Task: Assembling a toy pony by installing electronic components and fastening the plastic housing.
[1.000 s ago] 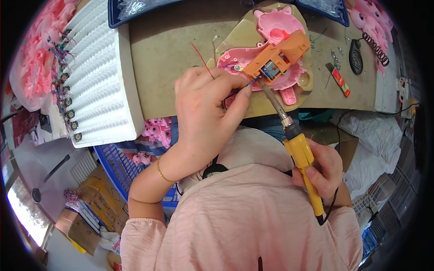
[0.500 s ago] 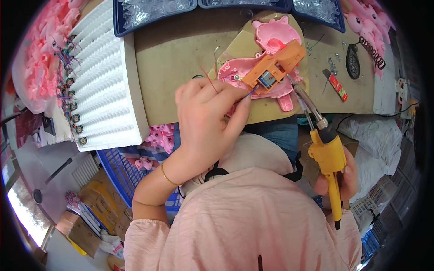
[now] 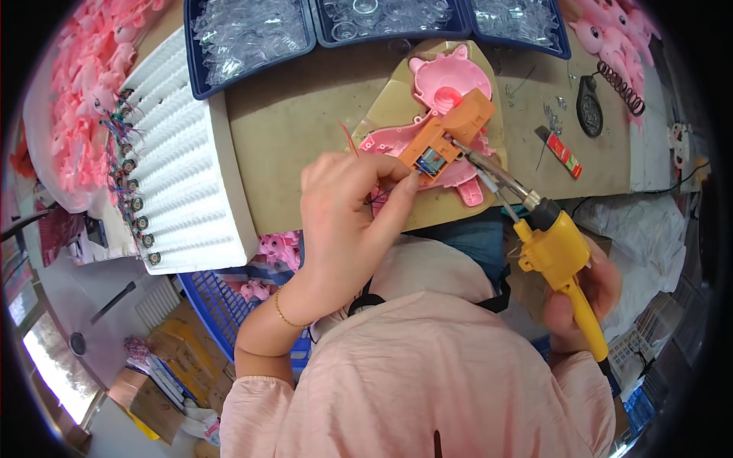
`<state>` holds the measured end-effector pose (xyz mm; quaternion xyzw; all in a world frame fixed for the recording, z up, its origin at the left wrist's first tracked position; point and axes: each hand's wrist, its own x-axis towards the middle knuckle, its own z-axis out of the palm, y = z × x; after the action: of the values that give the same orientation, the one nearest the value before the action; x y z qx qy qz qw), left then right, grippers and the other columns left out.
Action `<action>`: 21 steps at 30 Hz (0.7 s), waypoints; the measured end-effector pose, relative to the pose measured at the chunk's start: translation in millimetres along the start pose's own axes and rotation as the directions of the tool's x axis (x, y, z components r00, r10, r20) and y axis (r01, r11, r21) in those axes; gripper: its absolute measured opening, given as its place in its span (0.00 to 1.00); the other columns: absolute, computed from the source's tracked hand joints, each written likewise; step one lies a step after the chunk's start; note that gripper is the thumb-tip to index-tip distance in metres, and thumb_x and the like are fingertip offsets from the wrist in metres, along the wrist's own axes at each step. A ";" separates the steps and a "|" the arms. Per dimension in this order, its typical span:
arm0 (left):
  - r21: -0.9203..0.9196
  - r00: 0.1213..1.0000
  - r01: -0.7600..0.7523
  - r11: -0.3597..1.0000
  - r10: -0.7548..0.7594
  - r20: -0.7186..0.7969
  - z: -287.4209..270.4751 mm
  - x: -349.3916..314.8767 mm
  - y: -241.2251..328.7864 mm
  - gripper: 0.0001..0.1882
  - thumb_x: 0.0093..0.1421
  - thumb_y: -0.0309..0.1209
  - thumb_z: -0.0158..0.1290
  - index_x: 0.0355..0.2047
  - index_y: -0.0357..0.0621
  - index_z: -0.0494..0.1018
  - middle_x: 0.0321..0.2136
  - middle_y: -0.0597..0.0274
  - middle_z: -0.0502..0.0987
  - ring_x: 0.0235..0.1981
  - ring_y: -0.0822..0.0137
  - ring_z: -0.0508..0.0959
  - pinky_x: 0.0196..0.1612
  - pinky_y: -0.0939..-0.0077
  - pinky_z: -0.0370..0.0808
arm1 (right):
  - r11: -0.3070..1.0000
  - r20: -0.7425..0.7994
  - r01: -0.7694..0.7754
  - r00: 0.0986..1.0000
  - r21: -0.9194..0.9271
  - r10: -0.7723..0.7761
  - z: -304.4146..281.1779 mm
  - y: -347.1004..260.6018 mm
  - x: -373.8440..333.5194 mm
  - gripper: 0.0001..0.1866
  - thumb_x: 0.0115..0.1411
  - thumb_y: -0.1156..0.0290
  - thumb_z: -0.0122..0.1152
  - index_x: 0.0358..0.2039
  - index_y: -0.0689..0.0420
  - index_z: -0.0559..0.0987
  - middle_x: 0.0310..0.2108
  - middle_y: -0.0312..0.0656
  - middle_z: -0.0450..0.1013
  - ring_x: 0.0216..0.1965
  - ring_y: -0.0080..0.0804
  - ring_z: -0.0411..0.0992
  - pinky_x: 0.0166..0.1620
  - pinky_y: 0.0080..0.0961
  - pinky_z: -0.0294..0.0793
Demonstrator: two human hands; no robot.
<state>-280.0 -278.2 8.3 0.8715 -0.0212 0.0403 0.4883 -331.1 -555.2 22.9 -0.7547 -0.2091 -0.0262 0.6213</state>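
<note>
In my right hand (image 3: 592,286) is a yellow soldering gun (image 3: 556,248) with a metal tip and a thin feed tube beside it. Its tip meets an orange plastic housing (image 3: 475,116), close to a small motor-like part (image 3: 432,161) set in an opening. My left hand (image 3: 355,202) pinches a thin dark wire at the near left edge of that housing; a red wire (image 3: 350,139) sticks up behind the fingers. Beneath the housing lies a pink animal-shaped toy shell (image 3: 450,76), open side up, on a tan board (image 3: 397,88).
Blue bins (image 3: 252,38) of clear plastic parts line the far edge. A white foam tray (image 3: 191,160) with wired round parts stands left. Right of the board lie a red-handled blade (image 3: 563,156) and a dark oval object with a coiled cord (image 3: 589,107). Pink toys (image 3: 618,30) sit far right.
The soldering gun's tip has moved left and further over the orange housing. My left fingers have come closer to the motor-like part. The whole view has shifted slightly.
</note>
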 end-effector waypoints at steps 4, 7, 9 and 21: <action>0.053 0.998 -0.058 0.997 0.058 -0.007 0.9 2.7 -0.7 0.04 0.50 0.25 0.56 0.24 0.42 0.71 0.22 0.67 0.72 0.26 0.68 0.67 0.34 0.75 0.62 | 0.998 0.046 0.013 0.999 0.067 -0.016 1.9 -0.4 4.3 0.34 0.53 0.57 0.65 0.56 0.51 0.60 0.53 0.56 0.62 0.54 0.44 0.64 0.54 0.37 0.65; 0.055 0.997 -0.075 0.996 0.075 0.007 -0.3 2.4 -0.9 0.04 0.51 0.22 0.56 0.23 0.39 0.70 0.23 0.66 0.72 0.26 0.71 0.66 0.31 0.78 0.64 | 1.000 0.153 -0.008 0.988 -0.027 0.012 -1.6 -3.0 11.1 0.35 0.53 0.58 0.65 0.57 0.52 0.60 0.53 0.58 0.61 0.53 0.45 0.64 0.54 0.37 0.65; 0.044 0.998 -0.059 0.997 0.058 0.012 -0.5 2.1 -0.8 0.04 0.51 0.22 0.56 0.23 0.39 0.70 0.23 0.66 0.72 0.26 0.70 0.66 0.32 0.78 0.63 | 0.973 0.248 0.208 0.952 -0.100 -0.178 1.2 -0.1 27.0 0.33 0.52 0.69 0.65 0.54 0.62 0.59 0.44 0.72 0.66 0.37 0.53 0.75 0.36 0.34 0.77; 0.045 0.999 -0.048 0.998 0.047 0.025 -0.3 0.3 -0.1 0.04 0.51 0.23 0.56 0.23 0.40 0.71 0.22 0.68 0.72 0.26 0.71 0.66 0.34 0.78 0.62 | 0.979 0.303 0.200 0.937 -0.049 -0.176 9.2 -1.9 35.6 0.31 0.49 0.75 0.65 0.51 0.58 0.59 0.44 0.72 0.65 0.37 0.52 0.76 0.35 0.35 0.77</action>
<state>-279.7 -277.8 8.4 0.8820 -0.0470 0.0418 0.4670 -301.3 -536.1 33.2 -0.7506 -0.3700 0.0200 0.5471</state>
